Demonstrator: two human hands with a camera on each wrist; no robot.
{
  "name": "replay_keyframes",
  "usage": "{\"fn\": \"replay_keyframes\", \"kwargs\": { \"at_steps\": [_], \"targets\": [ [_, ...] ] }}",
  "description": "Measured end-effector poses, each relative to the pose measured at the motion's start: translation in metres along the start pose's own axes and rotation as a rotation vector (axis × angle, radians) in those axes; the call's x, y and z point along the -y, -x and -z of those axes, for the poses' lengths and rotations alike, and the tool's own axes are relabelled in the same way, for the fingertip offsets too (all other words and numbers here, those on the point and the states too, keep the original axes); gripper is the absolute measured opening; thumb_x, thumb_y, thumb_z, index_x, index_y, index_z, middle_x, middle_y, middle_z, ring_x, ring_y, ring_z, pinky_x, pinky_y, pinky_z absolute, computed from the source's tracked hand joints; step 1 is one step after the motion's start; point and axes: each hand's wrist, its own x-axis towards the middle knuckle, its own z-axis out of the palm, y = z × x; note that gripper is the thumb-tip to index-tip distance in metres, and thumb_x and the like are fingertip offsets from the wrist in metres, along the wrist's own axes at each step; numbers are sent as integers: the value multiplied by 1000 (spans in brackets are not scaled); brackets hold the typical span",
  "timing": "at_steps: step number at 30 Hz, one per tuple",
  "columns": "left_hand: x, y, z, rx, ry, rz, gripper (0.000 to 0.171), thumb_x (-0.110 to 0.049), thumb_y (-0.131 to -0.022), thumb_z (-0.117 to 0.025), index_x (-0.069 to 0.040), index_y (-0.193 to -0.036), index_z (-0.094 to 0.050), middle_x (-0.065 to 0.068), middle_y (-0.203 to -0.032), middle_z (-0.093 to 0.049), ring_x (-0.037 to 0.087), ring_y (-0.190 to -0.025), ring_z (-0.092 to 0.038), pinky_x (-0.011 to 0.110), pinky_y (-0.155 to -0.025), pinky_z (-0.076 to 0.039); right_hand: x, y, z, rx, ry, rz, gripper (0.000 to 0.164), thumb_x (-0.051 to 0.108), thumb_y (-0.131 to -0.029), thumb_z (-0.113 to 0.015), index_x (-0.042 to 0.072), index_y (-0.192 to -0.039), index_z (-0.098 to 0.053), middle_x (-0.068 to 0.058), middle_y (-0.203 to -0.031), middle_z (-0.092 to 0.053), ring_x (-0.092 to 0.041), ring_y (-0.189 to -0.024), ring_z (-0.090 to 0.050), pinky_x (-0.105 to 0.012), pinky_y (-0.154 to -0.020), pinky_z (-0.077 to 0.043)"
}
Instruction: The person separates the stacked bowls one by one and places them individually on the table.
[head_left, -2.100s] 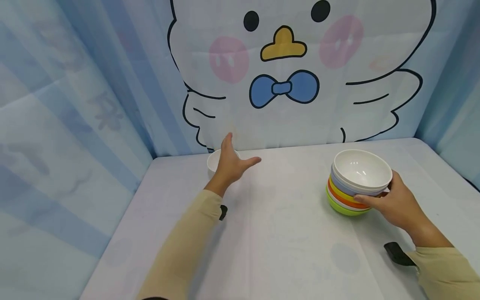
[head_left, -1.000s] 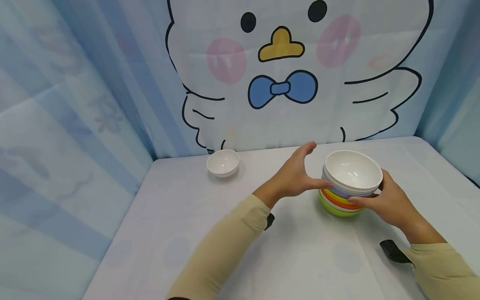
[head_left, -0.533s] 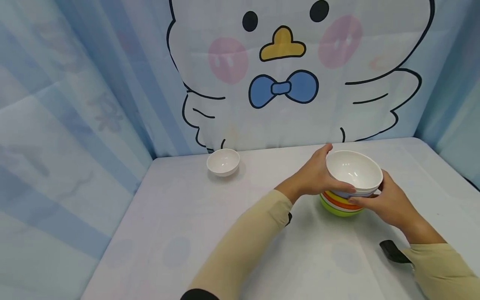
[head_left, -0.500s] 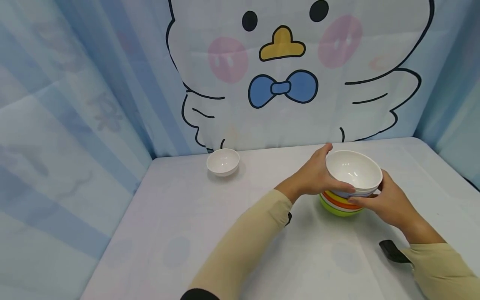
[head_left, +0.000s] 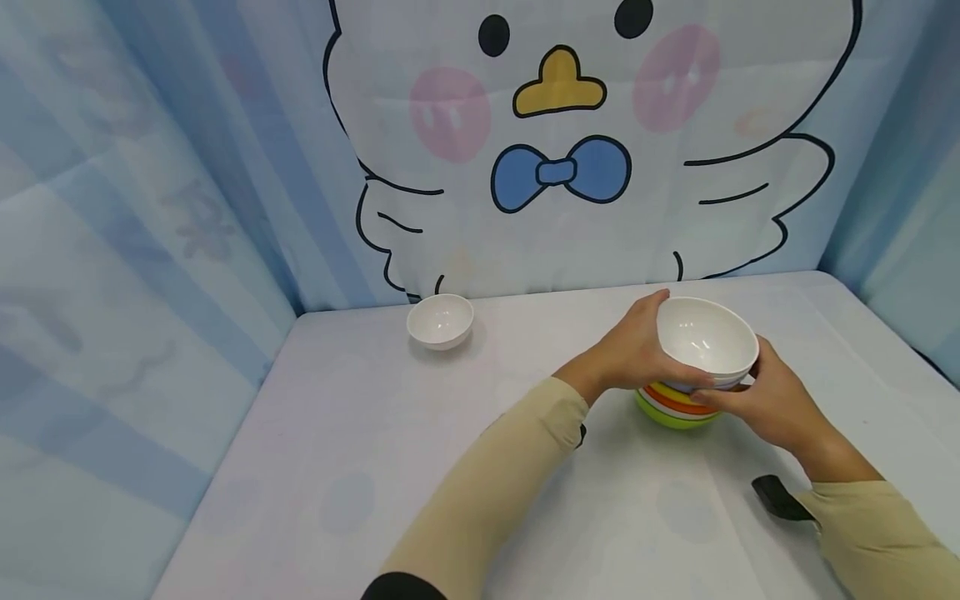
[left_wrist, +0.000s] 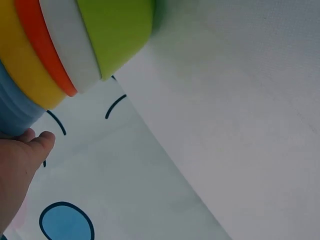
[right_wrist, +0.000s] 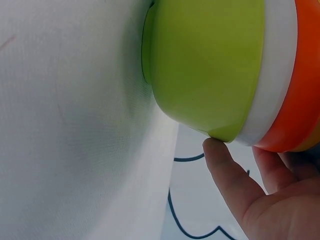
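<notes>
Sitting near the back edge of the table (head_left: 375,433), a small bowl (head_left: 441,322) lies well apart from both hands. Next, the left hand (head_left: 633,346) is curled round the left side of the stack (head_left: 708,337), which stands upright, white at the top, then blue, yellow, orange, white, and green at the bottom. Furthest right, the right hand (head_left: 776,400) grips its other side.
</notes>
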Motion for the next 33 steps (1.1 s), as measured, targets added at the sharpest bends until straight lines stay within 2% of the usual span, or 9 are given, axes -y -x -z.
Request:
{"fn": "replay_keyframes", "kwargs": {
  "at_steps": [9,15,19,22,26,33],
  "targets": [
    [0,0,-1,-20,-4,4,110,-42,-76,-87,-12,-159,-22,-4,-150,-38,5,-120,-46,18,-96,-44,1,-1,0,-2,4,10,101,23,-87,-81,-8,-153,-12,-34,-145,-31,-52,-125,-37,-71,-94,-39],
    [3,1,-2,-33,68,7,106,-38,-77,-86,-12,-158,-23,-5,-147,-40,4,-118,-47,18,-95,-45,0,-2,-1,-8,16,20,99,22,-87,-81,-7,-154,-13,-33,-145,-32,-50,-124,-39,-68,-93,-42],
    [4,1,-2,-42,116,6,104,-36,-78,-86,-14,-158,-24,-7,-144,-42,3,-116,-49,19,-94,-45,-1,-2,-1,-17,23,31,99,21,-87,-81,-5,-155,-14,-30,-146,-33,-49,-124,-39,-62,-92,-48],
    [4,2,-1,-50,156,-5,103,-35,-79,-86,-15,-159,-24,-7,-142,-44,3,-113,-51,19,-93,-47,-2,-1,-2,-15,-3,32,100,20,-87,-81,-2,-156,-13,-30,-147,-32,-49,-125,-38,-65,-93,-45],
    [3,3,5,-72,208,-17,104,-32,-79,-87,-17,-159,-23,-7,-141,-46,4,-114,-52,22,-93,-47,-1,0,-2,-4,-32,19,101,22,-87,-80,-2,-156,-10,-32,-147,-30,-52,-125,-37,-73,-94,-38],
    [3,6,19,-118,277,-26,106,-28,-78,-88,-19,-160,-22,-6,-141,-48,6,-114,-54,23,-93,-49,1,0,1,8,-36,1,107,27,-87,-81,-1,-157,-6,-33,-146,-30,-54,-124,-37,-71,-95,-39]
  ]
}}
